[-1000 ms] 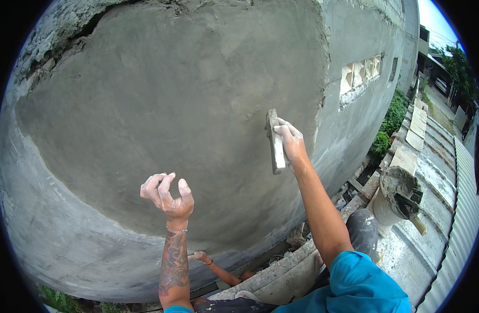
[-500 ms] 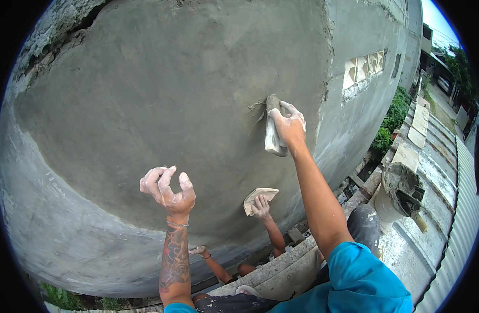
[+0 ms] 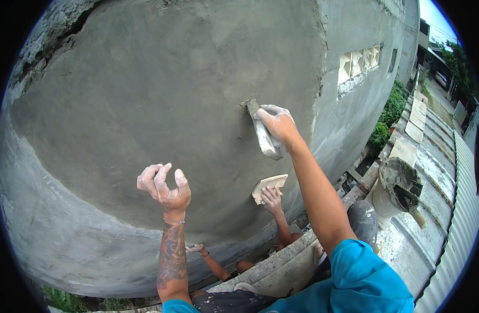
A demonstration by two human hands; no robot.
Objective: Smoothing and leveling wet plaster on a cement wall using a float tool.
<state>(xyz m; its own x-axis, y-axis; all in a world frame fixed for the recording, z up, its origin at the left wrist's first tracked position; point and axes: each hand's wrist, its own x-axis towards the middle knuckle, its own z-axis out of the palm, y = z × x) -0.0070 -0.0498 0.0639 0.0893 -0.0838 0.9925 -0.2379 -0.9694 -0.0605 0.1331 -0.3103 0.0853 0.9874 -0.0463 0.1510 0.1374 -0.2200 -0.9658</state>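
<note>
Damp grey plaster (image 3: 145,115) covers the middle of the wall in front of me. My right hand (image 3: 278,123) is closed round a plaster-smeared float (image 3: 264,136), whose upper end meets the wall at a small ridge of wet mortar (image 3: 248,103). The float leans with its top to the left. My left hand (image 3: 166,185), dusted white, is raised before the wall with curled fingers spread apart and nothing in it. Below the float, a co-worker's hand (image 3: 272,200) presses a pale, flat float (image 3: 269,187) to the plaster.
A bucket of mortar (image 3: 389,195) with a trowel (image 3: 406,198) resting in it stands on the metal roof (image 3: 406,240) at my right. A concrete ledge (image 3: 270,266) runs below me. The co-worker's other hand (image 3: 196,248) is low by the wall. Vent blocks (image 3: 358,63) are set into the wall.
My right hand has moved left with the float, which now tilts more. The co-worker's float has gone up and right. My left hand has barely shifted.
</note>
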